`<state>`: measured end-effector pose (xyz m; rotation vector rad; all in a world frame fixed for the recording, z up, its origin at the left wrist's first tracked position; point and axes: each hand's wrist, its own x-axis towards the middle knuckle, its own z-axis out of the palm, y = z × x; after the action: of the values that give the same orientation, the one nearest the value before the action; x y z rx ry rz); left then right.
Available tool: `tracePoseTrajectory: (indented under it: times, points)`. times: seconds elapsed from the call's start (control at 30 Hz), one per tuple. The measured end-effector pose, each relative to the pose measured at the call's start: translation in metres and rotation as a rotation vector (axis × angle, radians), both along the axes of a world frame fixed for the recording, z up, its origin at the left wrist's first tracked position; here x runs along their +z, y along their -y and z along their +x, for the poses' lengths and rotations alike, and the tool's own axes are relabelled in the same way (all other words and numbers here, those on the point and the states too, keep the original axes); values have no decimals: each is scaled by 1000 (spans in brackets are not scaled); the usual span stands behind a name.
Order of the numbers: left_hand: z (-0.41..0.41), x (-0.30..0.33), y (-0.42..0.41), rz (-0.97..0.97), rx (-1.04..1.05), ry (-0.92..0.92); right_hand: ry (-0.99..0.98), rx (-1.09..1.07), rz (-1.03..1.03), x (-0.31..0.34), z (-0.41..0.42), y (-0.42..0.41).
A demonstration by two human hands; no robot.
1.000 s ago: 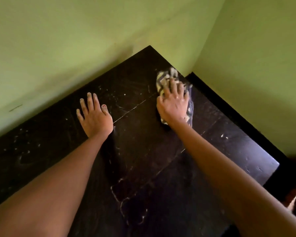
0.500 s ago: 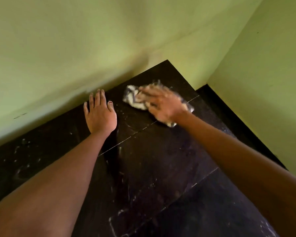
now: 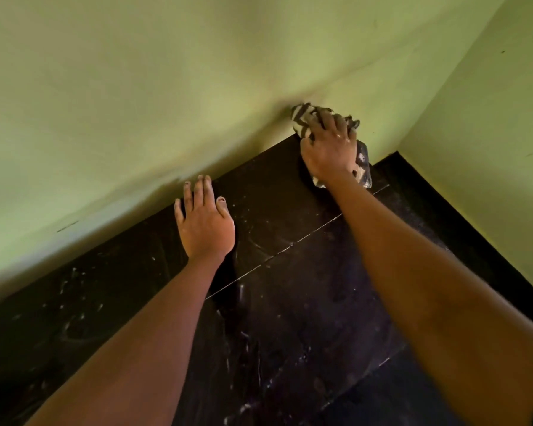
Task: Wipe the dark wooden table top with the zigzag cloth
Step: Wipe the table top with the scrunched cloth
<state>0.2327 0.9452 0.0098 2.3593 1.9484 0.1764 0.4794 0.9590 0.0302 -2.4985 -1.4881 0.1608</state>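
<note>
The dark wooden table top [image 3: 290, 302] fills the lower half of the view, scratched and flecked with pale marks. My right hand [image 3: 328, 149] presses the black-and-white zigzag cloth [image 3: 302, 116] onto the table's far corner, right against the green wall; the fingers spread over the bunched cloth, and part of it sticks out beyond the fingertips and beside the wrist. My left hand [image 3: 205, 222] lies flat on the table near the wall, fingers straight and together, holding nothing.
Green walls [image 3: 166, 103] meet the table along its far edge and form a corner at the right. A dark floor strip [image 3: 443, 216] runs between the table's right edge and the right wall. A thin pale seam [image 3: 290, 247] crosses the top.
My right hand has pushed the cloth away from me and to the right, up into the far corner against the wall. The left hand stays flat on the table.
</note>
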Motion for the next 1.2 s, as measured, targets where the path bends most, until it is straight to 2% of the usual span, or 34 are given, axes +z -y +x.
tracePoseTrajectory:
  times: [0.03,0.17,0.2,0.23,0.33,0.37,0.4,0.47,0.53,0.57,0.6,0.73,0.77,0.8,0.87,0.93,0.97,1.0,1.1,1.13,1.2]
  points:
    - [0,1,-1,-10,3,-1,21,24,4,1,-18,1]
    - [2,2,-1,-41,19,2,6,604,-45,1,-57,30]
    - [-1,2,1,-38,24,-5,-5,646,-61,0,-48,30]
    - [-1,1,1,-39,21,-7,2,583,-58,0,-37,23]
    - [-1,5,-3,-72,-45,13,-25,101,-57,2,-30,5]
    - [-5,8,-4,-80,-94,45,-44,44,-51,6,-48,4]
    - [-13,11,-4,-96,-128,92,-46,74,-38,6,-72,9]
    - [-44,14,6,-50,-43,160,-60,362,27,5,-126,36]
    - [-78,13,23,-5,175,117,-34,683,43,1,-146,71]
    - [-88,11,30,-20,247,82,2,767,26,-1,-137,72]
    - [-92,7,33,-36,266,55,41,744,6,-3,-123,63]
    - [-89,1,30,-24,229,39,1,121,-38,-1,-95,10]
    - [-89,1,29,-20,231,40,-8,69,-37,2,-110,7]
    - [-91,1,30,-23,235,45,-1,133,-25,3,-131,9]
    - [-93,1,31,-28,228,40,-8,509,4,2,-173,29]
    - [-92,1,30,-40,220,43,6,906,-70,1,-173,50]
    - [-91,1,29,-48,218,47,25,980,-92,0,-158,45]
    - [-91,0,29,-51,218,48,34,935,-77,-3,-140,32]
    - [-92,-1,28,-52,231,54,-7,438,-12,0,-107,-6]
    - [-91,0,29,-52,229,56,-20,339,-9,1,-115,-9]
    - [-91,1,29,-53,219,55,-47,356,24,1,-151,8]
